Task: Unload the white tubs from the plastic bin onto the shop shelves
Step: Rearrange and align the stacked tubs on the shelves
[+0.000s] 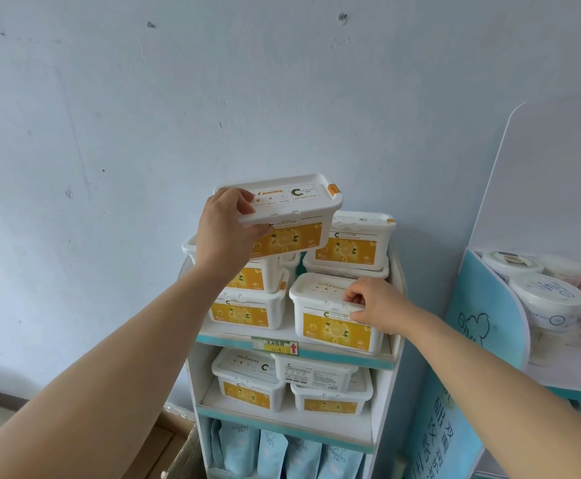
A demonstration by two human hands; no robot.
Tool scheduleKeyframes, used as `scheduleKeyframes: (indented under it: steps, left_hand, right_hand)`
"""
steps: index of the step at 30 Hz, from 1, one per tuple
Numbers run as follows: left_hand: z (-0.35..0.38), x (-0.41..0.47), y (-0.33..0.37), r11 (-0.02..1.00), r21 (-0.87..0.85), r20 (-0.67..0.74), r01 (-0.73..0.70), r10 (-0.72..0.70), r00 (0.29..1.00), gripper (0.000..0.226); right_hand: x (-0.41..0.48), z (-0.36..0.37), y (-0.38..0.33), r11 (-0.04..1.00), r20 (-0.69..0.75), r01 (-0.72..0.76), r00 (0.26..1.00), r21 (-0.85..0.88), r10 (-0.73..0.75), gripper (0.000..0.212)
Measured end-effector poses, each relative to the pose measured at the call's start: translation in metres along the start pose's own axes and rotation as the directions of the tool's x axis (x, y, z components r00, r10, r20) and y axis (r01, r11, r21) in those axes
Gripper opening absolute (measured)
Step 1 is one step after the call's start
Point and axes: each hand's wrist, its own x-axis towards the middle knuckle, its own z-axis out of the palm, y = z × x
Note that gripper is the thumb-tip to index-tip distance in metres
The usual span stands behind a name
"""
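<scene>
Pale blue wall behind white shelf unit [382,356], my left hand [225,233] gripping tilted white tub [292,216] above top-shelf stack, my right hand [377,305] pinching lid edge of front-right tub [330,316].

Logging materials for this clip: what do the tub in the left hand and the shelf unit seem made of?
Tub gripped by the left hand: likely moulded white plastic, slight sheen, snap lid with orange clip, yellow printed label. Shelf unit: probably laminated board, matt white with blue edge strips.
</scene>
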Motion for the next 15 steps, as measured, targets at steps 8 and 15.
scheduleKeyframes:
  steps: [8,15]
  left_hand:
    - [0.007,-0.001,0.004,0.999,-0.03,0.019,-0.021,0.021,1.0,0.036]
    - [0.028,-0.013,0.023,0.989,-0.084,0.102,-0.12,0.129,0.986,0.037]
  right_hand:
    - [-0.007,0.004,0.009,0.993,-0.035,-0.004,0.999,0.119,0.008,0.028]
    - [-0.026,-0.048,0.024,0.846,-0.366,0.082,0.92,0.527,0.139,0.053]
